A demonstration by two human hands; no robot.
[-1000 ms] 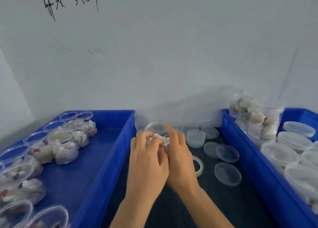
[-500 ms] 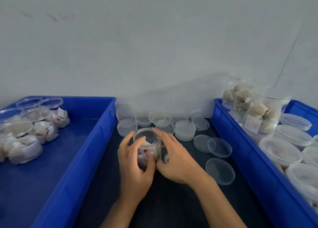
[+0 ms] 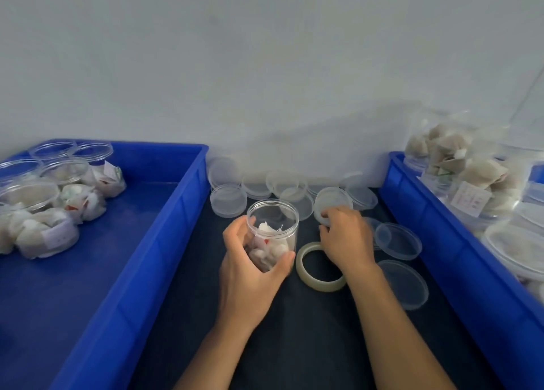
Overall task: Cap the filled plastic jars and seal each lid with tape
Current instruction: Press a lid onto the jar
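A clear plastic jar (image 3: 272, 233) holding white wrapped packets stands uncapped on the dark mat. My left hand (image 3: 250, 269) grips it from the near side, thumb on its right wall, fingers on its left. My right hand (image 3: 346, 238) reaches past a roll of clear tape (image 3: 319, 267) and pinches the near edge of a translucent lid (image 3: 332, 201), which is tilted up. The tape roll lies flat just right of the jar, under my right wrist.
Several loose lids (image 3: 228, 202) lie along the wall and to the right (image 3: 399, 241). A blue crate (image 3: 164, 213) on the left holds open filled jars (image 3: 44, 227). Another blue crate (image 3: 441, 242) on the right holds capped jars (image 3: 518, 248) and packets.
The jar came down onto the mat. My right hand let go of it and moved right and back to a lid. The view tilted down and shifted.
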